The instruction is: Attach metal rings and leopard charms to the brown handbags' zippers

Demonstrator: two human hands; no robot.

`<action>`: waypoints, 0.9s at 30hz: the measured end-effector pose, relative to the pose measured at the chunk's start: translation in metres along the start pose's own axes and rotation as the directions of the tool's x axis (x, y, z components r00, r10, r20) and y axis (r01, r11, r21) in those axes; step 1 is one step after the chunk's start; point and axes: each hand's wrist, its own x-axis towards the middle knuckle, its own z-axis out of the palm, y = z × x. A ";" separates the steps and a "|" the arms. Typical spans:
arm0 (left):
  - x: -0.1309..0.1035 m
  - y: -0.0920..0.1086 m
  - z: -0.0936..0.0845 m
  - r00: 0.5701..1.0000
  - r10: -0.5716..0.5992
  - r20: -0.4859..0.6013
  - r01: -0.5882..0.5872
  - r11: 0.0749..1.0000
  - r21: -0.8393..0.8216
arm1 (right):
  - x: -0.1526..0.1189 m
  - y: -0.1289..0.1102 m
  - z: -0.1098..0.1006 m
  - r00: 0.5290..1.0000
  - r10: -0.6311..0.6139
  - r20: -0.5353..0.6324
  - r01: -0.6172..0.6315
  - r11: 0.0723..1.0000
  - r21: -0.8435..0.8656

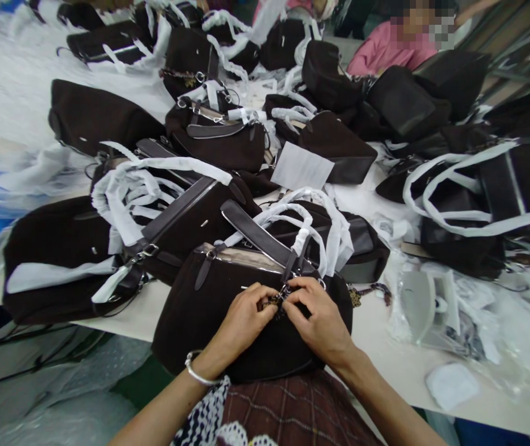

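Observation:
A dark brown handbag lies at the near table edge, against my lap. White paper wraps its handles, and a dark strap crosses its open zipped top. My left hand pinches a metal chain charm in front of the bag's upper edge. Beside it, my right hand has thumb and finger closed on the clasp end of the same charm, close to the strap's end. Fingertips partly hide the clasp.
Several similar dark handbags with wrapped handles crowd the table. A white card rests among them. Clear plastic packaging lies to the right, plastic sheeting to the left. Across the table is a person in pink.

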 end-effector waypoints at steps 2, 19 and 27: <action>-0.001 0.000 0.002 1.000 0.019 -0.009 -0.019 1.000 0.019 | -0.001 0.000 0.001 1.000 0.018 0.015 -0.017 1.000 -0.021; -0.007 0.000 0.007 0.958 0.279 0.066 -0.258 0.739 0.622 | 0.009 0.001 0.004 0.986 0.160 0.045 -0.154 0.983 -0.102; -0.006 0.002 0.009 0.928 0.352 0.124 -0.334 0.634 0.697 | 0.014 0.001 0.005 0.975 0.209 0.078 -0.196 0.970 -0.147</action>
